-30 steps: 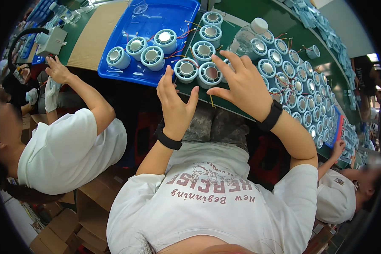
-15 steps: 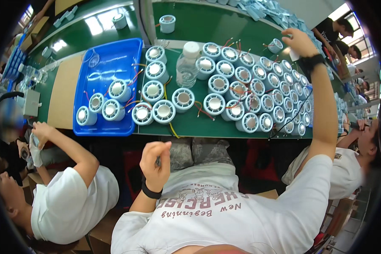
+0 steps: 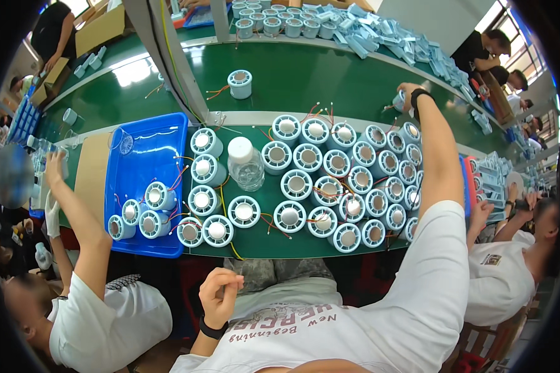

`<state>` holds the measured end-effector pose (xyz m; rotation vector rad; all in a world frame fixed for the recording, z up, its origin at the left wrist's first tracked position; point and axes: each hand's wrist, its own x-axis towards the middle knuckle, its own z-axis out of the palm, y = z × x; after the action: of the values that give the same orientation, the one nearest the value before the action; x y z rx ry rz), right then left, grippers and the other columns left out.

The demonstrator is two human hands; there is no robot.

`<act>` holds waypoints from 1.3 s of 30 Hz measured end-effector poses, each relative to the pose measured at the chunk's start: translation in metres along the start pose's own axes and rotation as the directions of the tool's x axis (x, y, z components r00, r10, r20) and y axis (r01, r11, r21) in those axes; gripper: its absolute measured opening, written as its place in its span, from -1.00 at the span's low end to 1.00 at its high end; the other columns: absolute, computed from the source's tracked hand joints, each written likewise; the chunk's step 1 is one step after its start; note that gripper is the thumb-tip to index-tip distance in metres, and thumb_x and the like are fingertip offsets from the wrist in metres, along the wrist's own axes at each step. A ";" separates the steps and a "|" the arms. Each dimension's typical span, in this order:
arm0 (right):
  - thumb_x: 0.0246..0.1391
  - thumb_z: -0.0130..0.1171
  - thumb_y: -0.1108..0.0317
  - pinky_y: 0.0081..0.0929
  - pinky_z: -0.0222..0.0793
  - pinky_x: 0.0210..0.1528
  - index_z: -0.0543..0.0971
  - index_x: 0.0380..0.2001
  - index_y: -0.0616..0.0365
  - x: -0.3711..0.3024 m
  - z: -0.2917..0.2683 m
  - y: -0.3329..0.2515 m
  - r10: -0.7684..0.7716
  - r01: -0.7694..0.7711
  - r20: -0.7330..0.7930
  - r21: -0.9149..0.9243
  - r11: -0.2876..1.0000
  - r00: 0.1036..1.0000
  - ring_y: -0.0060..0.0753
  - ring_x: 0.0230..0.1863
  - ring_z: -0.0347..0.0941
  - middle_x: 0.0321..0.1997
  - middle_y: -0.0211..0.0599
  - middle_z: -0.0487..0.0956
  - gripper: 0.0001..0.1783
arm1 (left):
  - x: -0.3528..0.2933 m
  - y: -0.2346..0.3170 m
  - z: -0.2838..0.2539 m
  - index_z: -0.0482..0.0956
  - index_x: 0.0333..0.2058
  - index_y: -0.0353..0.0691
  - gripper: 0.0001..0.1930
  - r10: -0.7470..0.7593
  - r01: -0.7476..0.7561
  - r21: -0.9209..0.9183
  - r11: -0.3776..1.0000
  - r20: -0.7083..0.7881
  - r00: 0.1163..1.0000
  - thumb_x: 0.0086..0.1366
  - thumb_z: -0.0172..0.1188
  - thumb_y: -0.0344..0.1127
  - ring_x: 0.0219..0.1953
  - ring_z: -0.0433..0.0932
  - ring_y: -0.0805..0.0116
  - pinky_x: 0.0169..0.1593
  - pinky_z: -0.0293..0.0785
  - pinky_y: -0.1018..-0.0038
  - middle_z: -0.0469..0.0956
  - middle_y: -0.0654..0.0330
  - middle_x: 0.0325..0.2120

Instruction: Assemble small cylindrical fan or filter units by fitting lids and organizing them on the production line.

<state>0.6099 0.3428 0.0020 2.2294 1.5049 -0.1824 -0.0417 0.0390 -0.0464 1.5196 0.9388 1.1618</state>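
My right hand reaches far over the table to the green belt behind it, its fingers closed around a light-blue round motor housing with thin wires. Part of that housing is hidden by the hand. Close to my body, my left hand hangs in the air, fingers curled toward the thumb, with nothing visible in them. Under my right arm stand rows of similar motor housings, each with a round metal centre and several with coloured wires. More housings stand in a looser group to the left.
A blue tray with several housings stands at left, beside a clear bottle with a white cap. A metal post rises behind it. One housing stands on the belt; light-blue pieces lie heaped beyond. People sit on both sides.
My right hand has come down onto the housing on the far belt and closed on it. The view has shifted, showing more of the far side. My left hand stays curled.
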 end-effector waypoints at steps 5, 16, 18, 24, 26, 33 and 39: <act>-0.28 0.44 0.28 -0.50 0.41 -0.22 0.44 0.11 -0.14 -0.093 -0.062 -0.033 -0.427 0.471 -0.199 0.404 0.784 0.882 -0.45 -0.29 0.45 -0.34 -0.32 0.51 -0.25 | 0.006 0.000 0.002 0.57 -0.31 -0.35 -0.81 0.006 -0.001 -0.076 0.997 0.068 0.998 0.15 0.06 -0.71 -0.48 0.49 0.43 -0.39 0.39 0.60 0.52 0.13 -0.42; 0.13 0.14 -0.09 -0.54 0.34 -0.31 0.52 0.06 0.01 -0.330 -0.082 -0.161 -0.595 0.376 -0.074 0.835 0.403 0.801 -0.56 -0.31 0.43 -0.32 -0.29 0.57 -0.46 | 0.053 0.067 0.061 0.01 0.33 -0.26 -0.26 0.027 0.029 -0.159 0.987 0.336 0.941 0.21 0.09 -0.64 0.05 0.48 0.26 0.08 0.43 0.39 0.27 -0.04 0.18; 0.17 0.10 -0.06 -0.51 0.37 -0.32 0.55 0.01 0.05 -0.353 -0.074 -0.171 -0.675 0.505 -0.122 0.761 0.406 0.728 -0.54 -0.33 0.44 -0.32 -0.28 0.57 -0.50 | 0.060 0.077 0.078 0.00 0.33 -0.28 -0.27 0.076 -0.022 -0.190 0.982 0.281 0.957 0.22 0.12 -0.60 0.07 0.47 0.25 0.11 0.41 0.39 0.28 -0.03 0.17; 0.17 0.05 -0.12 -0.53 0.44 -0.25 0.49 -0.01 0.18 -0.400 -0.075 -0.196 -0.657 0.319 0.170 0.769 0.555 0.734 -0.53 -0.27 0.51 -0.24 -0.31 0.57 -0.42 | 0.066 0.068 0.093 -0.02 0.31 -0.37 -0.23 0.193 -0.120 -0.377 0.918 0.164 0.967 0.24 0.23 -0.45 0.01 0.51 0.27 0.00 0.54 0.42 0.34 -0.05 0.07; 0.09 0.15 -0.09 -0.49 0.45 -0.21 0.46 0.00 0.16 -0.402 -0.064 -0.188 -0.739 0.497 -0.089 0.793 0.353 0.668 -0.45 -0.21 0.53 -0.23 -0.30 0.58 -0.41 | 0.064 0.069 0.085 -0.01 0.31 -0.39 -0.26 -0.014 0.218 -0.624 0.750 0.314 0.949 0.28 0.21 -0.40 0.03 0.48 0.28 0.01 0.54 0.43 0.33 -0.04 0.09; -0.13 0.38 0.09 -0.41 0.43 -0.17 0.43 0.01 0.08 -0.392 -0.038 -0.187 -0.796 0.838 -0.363 0.454 0.303 0.485 -0.30 -0.21 0.54 -0.25 -0.27 0.59 -0.37 | 0.052 0.061 0.084 0.06 0.28 -0.39 -0.39 -0.124 0.403 -0.610 0.682 0.447 0.886 0.36 0.11 -0.33 0.00 0.50 0.26 0.00 0.53 0.42 0.37 -0.04 0.06; -0.18 0.42 0.07 -0.43 0.42 -0.11 0.41 0.03 0.14 -0.297 -0.011 -0.105 -0.389 0.476 -0.341 0.224 0.851 0.856 -0.24 -0.22 0.55 -0.26 -0.14 0.60 -0.29 | 0.049 0.050 0.075 0.25 0.21 -0.37 -0.56 -0.071 0.330 -0.435 0.838 0.513 0.856 0.40 0.01 -0.38 -0.07 0.55 0.26 0.00 0.51 0.41 0.46 0.00 -0.03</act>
<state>0.3948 0.1282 0.0851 2.1640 2.2779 -0.2526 0.0444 0.0553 0.0070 1.1458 0.3913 0.7355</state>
